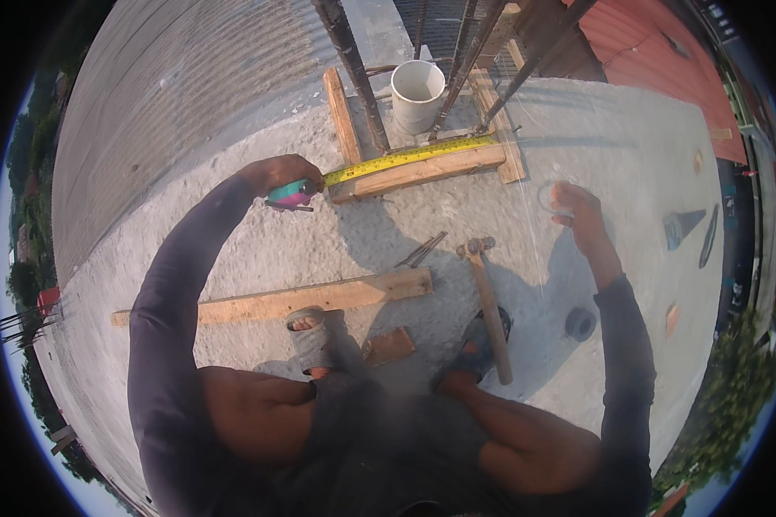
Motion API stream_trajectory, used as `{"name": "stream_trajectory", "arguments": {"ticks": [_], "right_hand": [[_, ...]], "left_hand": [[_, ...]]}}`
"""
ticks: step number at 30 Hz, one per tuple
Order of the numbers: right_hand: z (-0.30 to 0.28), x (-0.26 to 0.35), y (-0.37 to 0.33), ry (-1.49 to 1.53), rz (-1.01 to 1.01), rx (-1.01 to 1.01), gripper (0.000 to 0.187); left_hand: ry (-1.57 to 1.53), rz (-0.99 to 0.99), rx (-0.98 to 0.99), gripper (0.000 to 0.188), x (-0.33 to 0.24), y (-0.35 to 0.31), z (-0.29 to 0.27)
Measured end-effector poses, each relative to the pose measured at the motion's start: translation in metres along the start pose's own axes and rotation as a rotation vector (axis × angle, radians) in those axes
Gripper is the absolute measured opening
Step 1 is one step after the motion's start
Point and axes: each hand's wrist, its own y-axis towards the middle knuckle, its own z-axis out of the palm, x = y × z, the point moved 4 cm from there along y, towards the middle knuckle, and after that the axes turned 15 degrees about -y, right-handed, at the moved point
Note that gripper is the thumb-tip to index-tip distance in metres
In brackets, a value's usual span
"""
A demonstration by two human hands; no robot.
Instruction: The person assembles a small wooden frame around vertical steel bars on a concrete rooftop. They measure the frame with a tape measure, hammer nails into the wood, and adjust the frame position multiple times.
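Head view: my left hand [286, 174] is clamped around a teal-and-magenta tape measure [291, 195] at 10 o'clock.
From its case the yellow blade [405, 158] runs out along the wooden bar [422, 175] at 12 o'clock, reaching near the bar's right end. My hands are well apart; the right hand [583, 217] is between 2 and 3 o'clock, fingers curled at a pale ring-like thing [544, 196], and I cannot tell how firmly it grips. Beyond the blade stands a white cylindrical container [416, 110]. On the concrete slab [250, 250], a hammer [493, 327] lies at 4 o'clock, a plank [319, 298] at 8.
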Motion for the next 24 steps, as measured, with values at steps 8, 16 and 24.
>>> {"name": "stream_trajectory", "arguments": {"ticks": [8,16,24], "right_hand": [[0.011,-0.006,0.008,-0.029,0.002,0.003,0.035],[0.051,0.016,0.002,-0.201,-0.184,0.143,0.035],[0.105,0.042,-0.021,-0.554,-0.415,0.194,0.035]], "left_hand": [[-0.591,-0.645,-0.003,0.023,0.012,-0.002,0.003],[-0.158,-0.115,0.03,0.023,0.009,-0.001,0.0],[-0.318,-0.291,-0.249,0.031,0.016,-0.03,0.025]]}}
